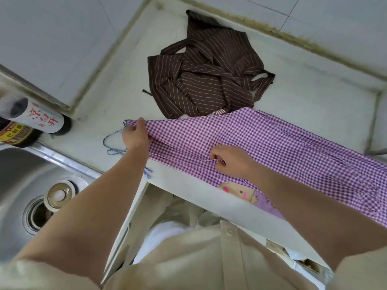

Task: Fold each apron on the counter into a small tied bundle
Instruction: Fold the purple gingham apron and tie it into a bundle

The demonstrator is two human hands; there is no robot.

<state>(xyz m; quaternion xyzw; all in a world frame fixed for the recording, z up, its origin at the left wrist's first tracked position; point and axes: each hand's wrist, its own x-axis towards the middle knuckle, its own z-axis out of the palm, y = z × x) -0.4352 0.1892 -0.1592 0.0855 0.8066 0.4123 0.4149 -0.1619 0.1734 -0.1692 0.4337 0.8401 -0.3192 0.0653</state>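
A purple gingham apron (282,141) lies stretched across the white counter (117,105), running from the middle to the right edge, with a cartoon patch near the front. My left hand (135,136) pinches its left end, where blue-and-white striped ties (114,150) trail off. My right hand (232,161) grips a fold of the cloth at its near edge. Behind it, a brown striped apron (209,80) sits in a loose heap with its straps spread out.
A steel sink (31,185) with a drain and plug fills the lower left. Two bottles (27,122) stand at its back corner. Tiled walls close the counter at the back and left. A raised ledge (377,122) stands at the right.
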